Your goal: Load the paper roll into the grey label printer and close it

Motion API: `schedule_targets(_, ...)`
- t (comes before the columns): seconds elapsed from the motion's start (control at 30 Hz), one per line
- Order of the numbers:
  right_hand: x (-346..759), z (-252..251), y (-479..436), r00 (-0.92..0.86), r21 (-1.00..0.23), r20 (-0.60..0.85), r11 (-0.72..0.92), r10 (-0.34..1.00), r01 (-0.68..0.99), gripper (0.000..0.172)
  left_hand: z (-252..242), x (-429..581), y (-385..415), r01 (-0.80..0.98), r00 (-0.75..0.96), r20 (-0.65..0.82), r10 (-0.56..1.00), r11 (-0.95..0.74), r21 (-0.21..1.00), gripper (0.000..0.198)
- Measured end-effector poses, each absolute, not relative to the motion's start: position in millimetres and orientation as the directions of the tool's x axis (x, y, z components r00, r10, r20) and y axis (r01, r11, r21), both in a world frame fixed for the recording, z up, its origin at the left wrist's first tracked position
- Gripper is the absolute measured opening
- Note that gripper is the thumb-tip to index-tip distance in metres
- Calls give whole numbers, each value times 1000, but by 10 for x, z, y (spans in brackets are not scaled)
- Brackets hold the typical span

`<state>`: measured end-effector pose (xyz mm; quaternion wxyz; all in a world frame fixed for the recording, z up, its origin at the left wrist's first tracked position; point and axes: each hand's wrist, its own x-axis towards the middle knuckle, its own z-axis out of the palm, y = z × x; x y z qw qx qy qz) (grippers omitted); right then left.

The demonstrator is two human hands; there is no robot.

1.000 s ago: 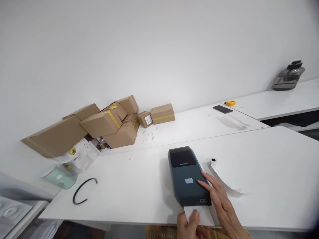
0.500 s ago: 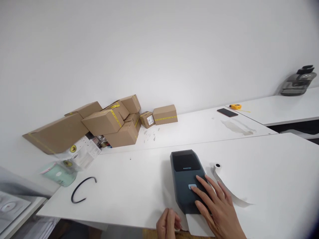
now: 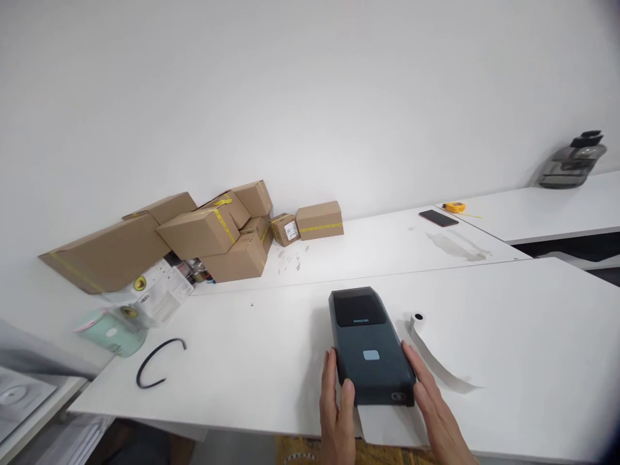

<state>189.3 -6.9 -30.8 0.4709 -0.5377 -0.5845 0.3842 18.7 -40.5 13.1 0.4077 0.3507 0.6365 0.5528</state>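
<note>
A dark label printer [image 3: 369, 349] lies on the white table [image 3: 508, 336] near its front edge. My left hand [image 3: 338, 413] rests against the printer's left side, fingers stretched along it. Against the printer's right side lies my right hand [image 3: 433, 410], fingers straight as well. Both hands flank the printer without anything clasped in them. A white label sheet [image 3: 387, 423] sticks out of the printer's front slot between my hands. A nearly spent paper roll [image 3: 416, 318] with a loose white strip [image 3: 438, 365] sits just right of the printer.
Several cardboard boxes [image 3: 203, 236] are piled against the wall at the back left. A mint-green tape roll [image 3: 107, 330], plastic packets [image 3: 155, 297] and a black curved band [image 3: 157, 361] lie left. A phone [image 3: 438, 218] and yellow tape measure [image 3: 454, 207] sit on the far table; a grey machine [image 3: 571, 160] stands far right.
My right hand left the printer's top button and moved to its right side. My left hand let go of the label sheet and came up against the printer's left side.
</note>
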Motion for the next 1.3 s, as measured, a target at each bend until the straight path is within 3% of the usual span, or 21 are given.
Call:
schedule_targets(0.3, 2064, -615, 124, -110, -891, 301, 320, 947, 323, 55, 165, 242, -366, -124, -468, -89, 879, 35, 992, 70)
schedule_targets(0.43, 2076, -421, 207, -130, -847, 386, 407, 913, 341, 56, 323, 223, -305, -204, -433, -43, 900, -52, 978, 68)
schedule_targets(0.67, 1844, 634, 658, -159, -655, 610, 608, 776, 449, 58, 751, -71, 210, -44, -420, 189, 888, -228, 973, 56)
schedule_targets(0.83, 1623, 1125, 1338, -111, -572, 702, 650, 703, 500, 55, 602, -195, 709, 201, -388, 151, 909, -77, 977, 41)
schedule_targets(1.0, 1472, 1348, 1968, -93, -713, 548, 522, 831, 468, 62, 307, -155, 884, 329, -341, 143, 929, -25, 944, 35)
schedule_targets(1.13, 1443, 1415, 2237, -129, -732, 477, 474, 869, 489, 73, 239, -120, 864, 391, -345, 179, 921, -32, 920, 36)
schedule_targets(1.23, 1488, 1387, 2123, -109, -666, 568, 534, 815, 521, 73, 235, -107, 849, 421, -347, 202, 916, -41, 906, 36)
schedule_targets(1.3, 1537, 1297, 1909, -71, -551, 719, 630, 691, 547, 59, 234, -101, 845, 433, -344, 213, 915, -47, 900, 36)
